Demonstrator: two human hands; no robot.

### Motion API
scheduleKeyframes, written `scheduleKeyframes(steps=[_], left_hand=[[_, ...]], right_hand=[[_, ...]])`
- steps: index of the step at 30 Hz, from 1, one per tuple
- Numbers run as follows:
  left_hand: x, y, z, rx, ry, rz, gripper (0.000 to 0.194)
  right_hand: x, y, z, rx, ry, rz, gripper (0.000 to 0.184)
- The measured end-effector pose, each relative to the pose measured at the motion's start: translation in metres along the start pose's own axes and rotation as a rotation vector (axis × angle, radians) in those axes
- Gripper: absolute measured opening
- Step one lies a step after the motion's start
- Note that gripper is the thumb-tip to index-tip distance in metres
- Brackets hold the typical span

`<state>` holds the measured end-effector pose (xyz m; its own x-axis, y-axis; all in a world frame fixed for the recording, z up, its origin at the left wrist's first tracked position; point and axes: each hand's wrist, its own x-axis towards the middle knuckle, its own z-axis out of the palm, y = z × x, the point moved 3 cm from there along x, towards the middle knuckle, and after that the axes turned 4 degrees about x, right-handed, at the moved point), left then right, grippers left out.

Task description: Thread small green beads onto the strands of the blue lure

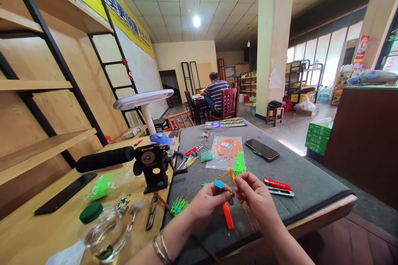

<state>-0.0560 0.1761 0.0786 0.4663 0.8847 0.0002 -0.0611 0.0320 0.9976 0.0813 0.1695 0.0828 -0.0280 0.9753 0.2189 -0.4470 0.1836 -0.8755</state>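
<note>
Between the fingertips of both hands, a small teal beaded cluster is held up above a grey padded mat. The left hand is closed in a narrow pinch on the cluster, and the right hand is pinched as narrowly on thin green and orange plastic strands. Whether the strands are joined to the cluster cannot be told at this size.

Just beyond the grip, a clear plastic bag holding an orange coil is laid on the mat. Directly below the grip, an orange plastic piece is lying, and to the right of it a red utility knife is set just beside a silver box cutter. To the left of the grip, a spiky green beaded piece is left at the mat's edge.

If the left pinch were loosened, the cluster could be dropped and small beads scattered across the mat. The fine strands could be pulled from the right fingertips by uneven tension. Were the right wrist swung outward, the knife and cutter could be knocked, and any exposed blade could cause a cut.
</note>
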Motion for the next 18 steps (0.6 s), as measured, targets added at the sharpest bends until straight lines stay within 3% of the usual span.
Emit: scheduleKeyframes(steps=[3,8,14,18], left_hand=[[0.001,0.001,-0.001,0.000,0.002,-0.017,0.042],[0.002,0.002,-0.005,0.048,0.102,0.012,0.042],[0.001,0.009,-0.005,0.166,0.140,0.180,0.031],[0.001,0.010,-0.005,0.221,0.130,0.192,0.028]], right_hand=[[-0.003,-0.003,0.001,-0.026,-0.018,-0.010,0.033],[-0.006,-0.001,-0.005,-0.132,-0.012,-0.020,0.032],[-0.007,0.017,-0.006,-0.216,-0.130,0.068,0.025],[-0.008,0.016,-0.003,-0.211,-0.121,0.085,0.019]])
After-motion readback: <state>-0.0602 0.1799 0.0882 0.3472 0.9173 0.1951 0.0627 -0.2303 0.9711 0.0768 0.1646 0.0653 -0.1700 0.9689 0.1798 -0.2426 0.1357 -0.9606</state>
